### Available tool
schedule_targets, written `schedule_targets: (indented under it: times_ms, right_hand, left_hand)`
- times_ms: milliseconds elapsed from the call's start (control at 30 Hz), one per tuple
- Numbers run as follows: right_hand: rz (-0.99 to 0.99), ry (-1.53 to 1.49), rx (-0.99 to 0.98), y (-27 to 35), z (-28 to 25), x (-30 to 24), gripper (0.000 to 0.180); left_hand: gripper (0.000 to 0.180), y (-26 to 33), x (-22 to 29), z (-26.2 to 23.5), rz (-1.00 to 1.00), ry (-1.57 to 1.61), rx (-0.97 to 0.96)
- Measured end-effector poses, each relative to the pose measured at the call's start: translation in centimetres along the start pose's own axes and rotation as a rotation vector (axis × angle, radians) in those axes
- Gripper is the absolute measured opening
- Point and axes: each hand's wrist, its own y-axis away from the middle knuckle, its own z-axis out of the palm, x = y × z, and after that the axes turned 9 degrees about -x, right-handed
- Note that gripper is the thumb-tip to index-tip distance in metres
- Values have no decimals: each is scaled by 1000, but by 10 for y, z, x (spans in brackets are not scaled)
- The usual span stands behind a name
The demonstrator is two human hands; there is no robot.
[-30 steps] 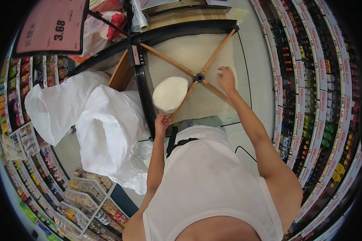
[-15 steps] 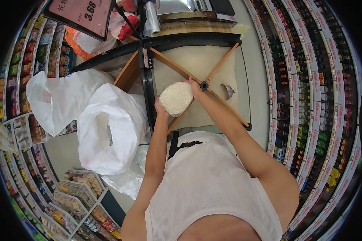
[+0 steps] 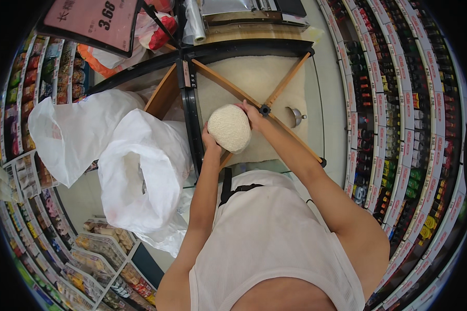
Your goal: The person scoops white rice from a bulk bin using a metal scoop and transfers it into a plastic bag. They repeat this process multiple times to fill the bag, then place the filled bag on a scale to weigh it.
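Both my hands grip a rounded container (image 3: 229, 128) heaped with pale rice grains; the rice covers its top and its walls are hidden. My left hand (image 3: 209, 139) is closed on its lower left side. At its upper right, my right hand (image 3: 251, 114) clasps the edge, close to the middle of a wooden cross-divider (image 3: 287, 78). Underneath lies a broad bin of pale rice (image 3: 254, 73) with a black rim. A metal scoop (image 3: 296, 117) rests in the rice to the right of the cross.
An open white woven sack (image 3: 145, 176) stands left of the bin, with another white sack (image 3: 78, 129) behind it. A pink price sign (image 3: 91, 23) leans over the far left. Stocked shelves (image 3: 399, 129) line the right side, and snack racks (image 3: 103, 249) the lower left.
The rice-filled container has shifted slightly right and tilted in my hands, its rice surface now looking rounder. Both hands keep hold of it. The view has shifted slightly.
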Motion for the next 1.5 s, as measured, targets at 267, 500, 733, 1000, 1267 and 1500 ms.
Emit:
schedule_targets:
  times_ms: [267, 500, 733, 1000, 1267, 1500]
  right_hand:
    - [299, 58, 9, -35, -16, -4, 38]
    - [374, 39, 79, -35, -8, -17, 56]
    - [483, 64, 93, -44, -14, -21, 65]
    - [525, 67, 18, -53, -16, -11, 59]
    - [445, 31, 56, -30, 1, -16, 57]
    - [316, 52, -80, -1, 4, -36, 49]
  left_hand:
    - [47, -21, 5, -30, -102, -74, -31]
    - [51, -46, 1, -39, -252, -25, -47]
    - [55, -54, 0, -35, -293, 9, -49]
    - [53, -63, -16, -57, -187, 106, -74]
    - [51, -11, 5, -9, -65, 94, -90]
    - [52, 27, 4, 25, 44, 85, -64]
